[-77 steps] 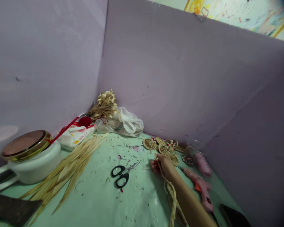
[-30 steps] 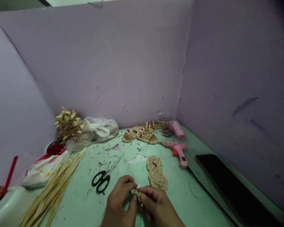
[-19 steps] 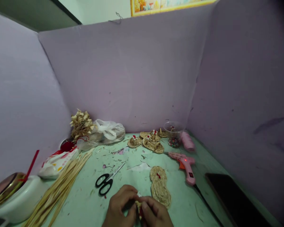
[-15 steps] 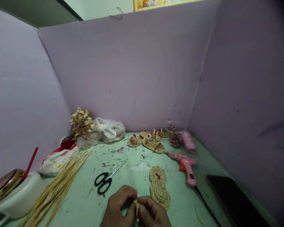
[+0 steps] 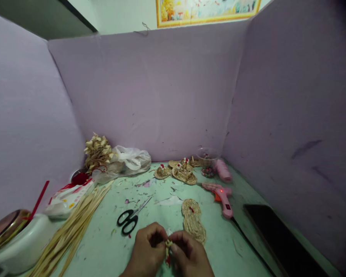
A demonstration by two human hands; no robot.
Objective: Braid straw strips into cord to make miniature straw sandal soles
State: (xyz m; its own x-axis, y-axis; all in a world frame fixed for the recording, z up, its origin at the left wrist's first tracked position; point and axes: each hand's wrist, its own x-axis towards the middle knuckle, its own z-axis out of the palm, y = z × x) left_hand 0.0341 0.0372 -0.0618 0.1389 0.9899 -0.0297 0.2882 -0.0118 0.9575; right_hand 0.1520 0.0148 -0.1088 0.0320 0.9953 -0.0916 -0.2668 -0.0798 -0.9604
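Note:
Close to the front edge, my left hand (image 5: 148, 247) and my right hand (image 5: 189, 253) meet, both closed in a pinch. Between their fingertips is a small straw strip (image 5: 168, 244) with a red bit at its lower end; the fingers partly hide it. Just beyond my right hand lies a coiled straw slipper sole (image 5: 193, 221) with a red mark near its top. To the left of my hands are black-handled scissors (image 5: 128, 220), lying with their tips pointing away from me.
A pink glue gun (image 5: 222, 198) with a lit red light lies at right, its cord running past a dark phone (image 5: 285, 238). Small straw slippers (image 5: 183, 175), a bead cup (image 5: 208, 165) and pink thread (image 5: 223, 170) stand behind. Straw strips (image 5: 72, 227) lie left.
The view has tilted up a little and turned right. My hands still pinch the straw strip, which shows more clearly between the fingertips, its red end hanging lower.

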